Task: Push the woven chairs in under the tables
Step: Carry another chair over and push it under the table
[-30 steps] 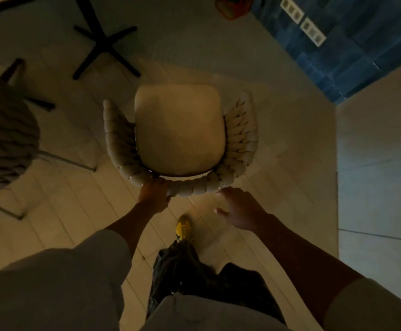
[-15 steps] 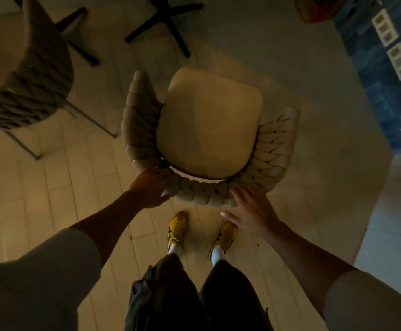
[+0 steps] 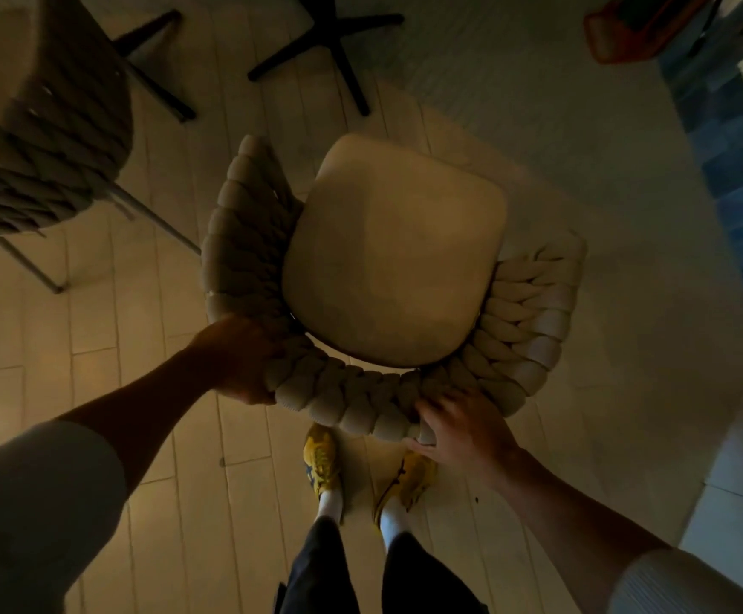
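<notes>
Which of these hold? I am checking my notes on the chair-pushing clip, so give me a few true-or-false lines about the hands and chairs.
1. Both hands grip the woven backrest of the chair. True: the left hand and the right hand are both on it.
2. The seat cushion holds a bag. False: it is bare.
3. A second woven chair stands at the upper left. True.
4. The person wears black shoes. False: the shoes are yellow.
5. A black table base lies beyond the chair. True.
</notes>
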